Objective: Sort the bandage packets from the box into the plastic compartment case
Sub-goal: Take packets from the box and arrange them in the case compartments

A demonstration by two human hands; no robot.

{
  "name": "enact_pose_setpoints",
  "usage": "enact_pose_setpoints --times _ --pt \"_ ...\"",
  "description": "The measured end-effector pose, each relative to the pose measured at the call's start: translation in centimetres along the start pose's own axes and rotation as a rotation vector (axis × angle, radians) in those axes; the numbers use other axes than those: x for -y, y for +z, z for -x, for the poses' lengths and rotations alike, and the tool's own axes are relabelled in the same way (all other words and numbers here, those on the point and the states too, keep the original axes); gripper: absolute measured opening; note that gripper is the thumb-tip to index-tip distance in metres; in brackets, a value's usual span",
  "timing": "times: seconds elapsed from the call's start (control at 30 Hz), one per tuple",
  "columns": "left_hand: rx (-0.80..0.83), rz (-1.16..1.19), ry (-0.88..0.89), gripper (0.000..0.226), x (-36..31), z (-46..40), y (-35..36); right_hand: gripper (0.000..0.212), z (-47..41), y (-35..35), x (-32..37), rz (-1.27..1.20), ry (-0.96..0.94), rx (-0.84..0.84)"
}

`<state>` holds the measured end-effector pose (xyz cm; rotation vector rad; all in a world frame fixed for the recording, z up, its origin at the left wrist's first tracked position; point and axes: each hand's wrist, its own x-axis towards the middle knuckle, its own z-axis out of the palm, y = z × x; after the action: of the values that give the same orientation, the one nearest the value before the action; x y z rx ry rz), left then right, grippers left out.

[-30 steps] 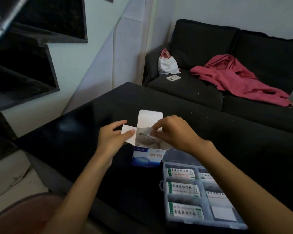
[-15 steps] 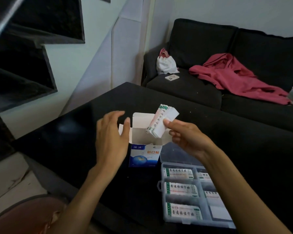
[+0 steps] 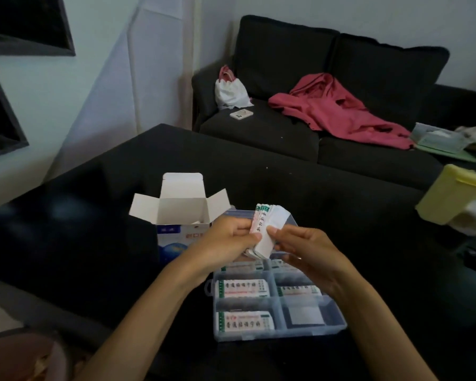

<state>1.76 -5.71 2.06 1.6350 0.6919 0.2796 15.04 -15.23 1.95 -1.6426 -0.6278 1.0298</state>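
Above the far end of the plastic case (image 3: 278, 329), both hands meet around a stack of bandage packets (image 3: 267, 232). From where I stand, the left hand (image 3: 226, 244) comes in from the box side with its forearm angled up across the table, thumb on top of the stack and fingers curled beneath it. The right hand (image 3: 304, 250) reaches in from the other side, thumb pressed on the white face of the stack, fingers curled loosely under. Between them the stack stands tilted, its top end fanned out slightly, clear of the case below. Left of the case and just beside it, the box (image 3: 176, 215) sits on the black table (image 3: 341, 215) with all its flaps open. Inside the case, packets lie in several compartments; the near right one holds a plain white piece.
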Motion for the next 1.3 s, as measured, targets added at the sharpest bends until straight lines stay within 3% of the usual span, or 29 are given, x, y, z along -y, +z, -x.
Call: enact_pose_setpoints --times 0.17,0.43,0.53,0.67,0.73,0.87,1.0,1.07,1.2,1.3 --pt "-0.028 0.118 -0.048 0.031 0.2 -1.3 2.2 0.017 -0.4 -1.6 -1.2 0.008 -0.048 -0.128" --pt "-0.087 0.217 -0.136 0.028 -0.1 -2.8 3.4 0.016 -0.9 -3.1 -1.6 -0.058 -0.090 -0.153" --pt "-0.068 0.235 -0.164 0.020 0.1 -2.9 3.2 0.009 -0.8 -3.6 -1.4 -0.026 -0.225 -0.253" --pt "-0.035 0.303 -0.191 0.019 0.4 -2.8 2.8 0.016 -0.1 -4.3 -1.3 0.161 -0.572 -0.154" --pt "-0.020 0.338 -0.176 0.019 0.5 -2.7 2.6 0.022 -0.3 -4.2 -1.8 0.312 -0.615 -0.098" --pt "-0.010 0.389 -0.160 0.018 0.6 -2.6 2.5 0.026 -1.4 -3.9 -2.8 0.675 -0.672 -0.156" --pt "-0.015 0.398 -0.148 0.020 0.7 -2.7 2.3 0.031 -1.6 -3.6 -2.8 0.765 -0.712 -0.171" --pt "-0.018 0.403 -0.143 0.020 0.7 -2.6 2.3 0.029 -1.6 -3.2 -2.9 0.672 -0.664 -0.167" --pt "-0.051 0.363 -0.105 0.019 0.6 -2.3 2.6 0.016 -1.4 -2.0 -2.7 0.244 -0.530 -0.173" --pt "-0.076 0.306 -0.047 0.025 0.6 -2.3 3.1 0.012 -1.4 -1.6 -2.7 0.204 -0.516 -0.265"
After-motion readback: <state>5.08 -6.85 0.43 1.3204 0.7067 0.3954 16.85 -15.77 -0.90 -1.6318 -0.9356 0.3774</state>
